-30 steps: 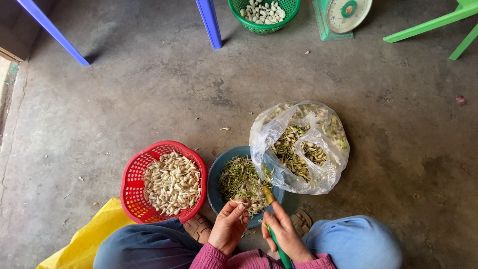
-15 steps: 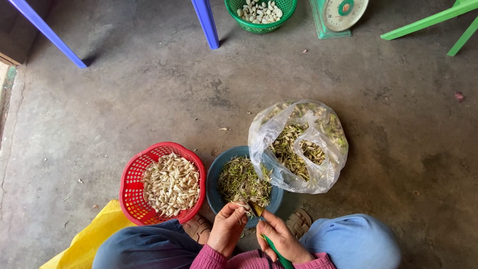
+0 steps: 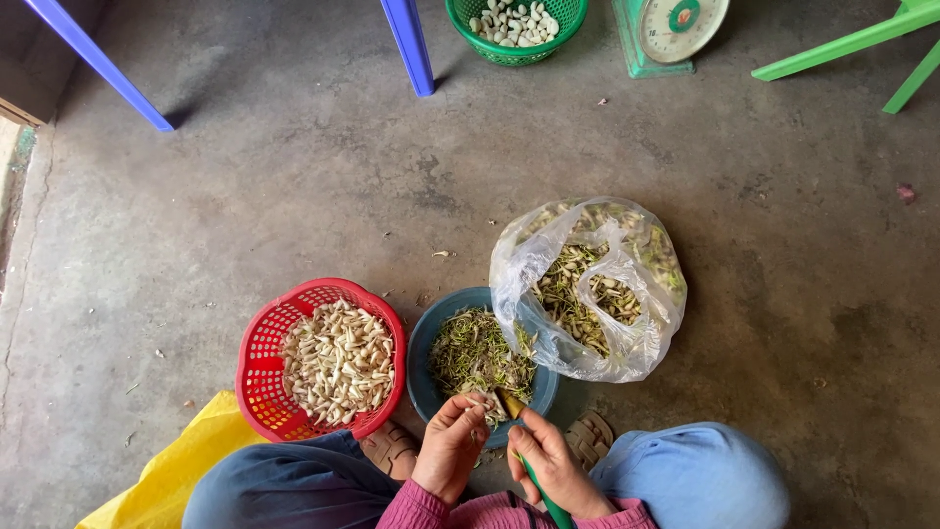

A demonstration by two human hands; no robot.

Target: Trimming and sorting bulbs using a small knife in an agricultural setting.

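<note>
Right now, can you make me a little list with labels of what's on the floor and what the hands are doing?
left hand: pinches a small pale clove over the blue bowl
right hand: holds a green-handled knife, blade tip at the clove
blue bowl: holds green and tan peelings
red basket: left of the bowl, full of pale peeled cloves
plastic bag: clear, open, leans on the bowl's right rim, unpeeled pieces inside
green basket: at the top, pale cloves inside
scale: green, beside the green basket
floor: grey concrete

Looks like a home yard or small market prep spot: bare concrete floor (image 3: 245, 196), plastic furniture legs (image 3: 409, 44), a green weighing scale (image 3: 676, 29), and baskets of peeled garlic (image 3: 338, 358).
</note>
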